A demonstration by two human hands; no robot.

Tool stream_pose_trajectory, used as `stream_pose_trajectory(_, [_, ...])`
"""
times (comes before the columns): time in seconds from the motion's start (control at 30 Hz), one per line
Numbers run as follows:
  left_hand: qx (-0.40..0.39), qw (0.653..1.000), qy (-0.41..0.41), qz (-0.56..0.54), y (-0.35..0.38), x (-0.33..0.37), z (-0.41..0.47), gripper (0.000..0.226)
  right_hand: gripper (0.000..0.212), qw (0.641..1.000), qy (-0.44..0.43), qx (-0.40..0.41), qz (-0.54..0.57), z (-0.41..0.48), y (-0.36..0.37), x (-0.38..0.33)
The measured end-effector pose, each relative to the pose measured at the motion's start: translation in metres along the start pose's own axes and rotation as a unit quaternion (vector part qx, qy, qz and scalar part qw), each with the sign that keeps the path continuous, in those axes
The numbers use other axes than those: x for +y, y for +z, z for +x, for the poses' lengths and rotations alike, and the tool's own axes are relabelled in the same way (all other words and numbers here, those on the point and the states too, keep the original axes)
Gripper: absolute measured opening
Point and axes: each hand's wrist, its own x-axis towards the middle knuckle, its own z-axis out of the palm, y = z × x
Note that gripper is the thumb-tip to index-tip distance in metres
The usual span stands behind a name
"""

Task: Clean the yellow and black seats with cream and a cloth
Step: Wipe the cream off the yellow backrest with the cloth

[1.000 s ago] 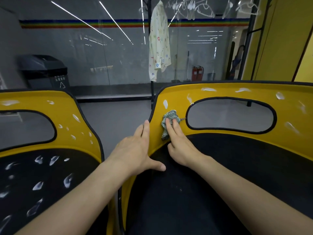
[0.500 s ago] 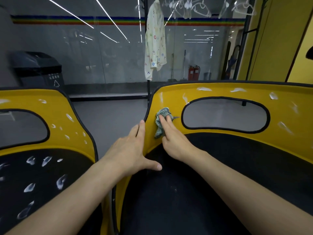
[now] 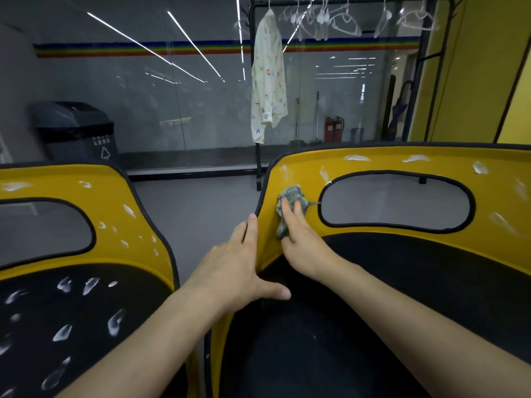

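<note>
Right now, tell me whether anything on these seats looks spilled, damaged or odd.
White cream smears dot the left seat, cushion and back, and the top of the right seat: unwiped cleaning cream, likely no spill. The right hand presses the cloth onto that back. No damage shows.

Crumpled grey-green cloth (image 3: 290, 196) lies against cream-dabbed yellow seat back (image 3: 373, 162).

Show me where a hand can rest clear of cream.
Free: the right seat's black cushion, below its yellow backrest. Crowded: that backrest, the left seat's yellow backrest and black cushion, all dotted with white cream dabs.
</note>
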Motion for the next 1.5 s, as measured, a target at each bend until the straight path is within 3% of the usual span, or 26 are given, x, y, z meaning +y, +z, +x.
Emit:
stream_pose_trajectory(0.2, [-0.017,1.0,-0.009,-0.004,-0.002,0.002,-0.001,0.14,0.079,0.992,-0.053,0.11,-0.029,0.025,-0.019,-0.008])
stream_pose_trajectory(0.43, [-0.006,1.0,0.001,-0.003,-0.003,0.001,-0.002,0.142,0.075,1.0,0.008,0.016,-0.015,-0.005,-0.001,-0.001])
stream_pose_trajectory(0.63, [-0.022,1.0,-0.004,-0.008,-0.006,0.004,-0.005,0.14,0.074,0.994,-0.052,0.097,0.011,0.02,-0.021,-0.025])
stream_pose_trajectory(0.9, [-0.013,1.0,-0.006,0.005,-0.006,0.004,-0.003,0.142,0.073,0.998,0.049,-0.013,-0.047,-0.011,0.0,0.012])
stream_pose_trajectory(1.07, [-0.014,1.0,-0.007,-0.002,-0.006,0.004,-0.003,0.14,0.073,0.984,-0.099,0.092,-0.116,0.01,-0.012,-0.013])
stream_pose_trajectory(1.33, [-0.019,1.0,-0.006,0.0,-0.005,0.003,0.0,0.138,0.08,0.989,0.008,0.145,-0.018,0.039,-0.029,-0.005])
stream_pose_trajectory(1.5, [-0.008,1.0,0.003,-0.001,-0.003,0.002,-0.001,0.139,0.073,0.997,0.0,0.072,-0.035,0.0,-0.002,-0.012])
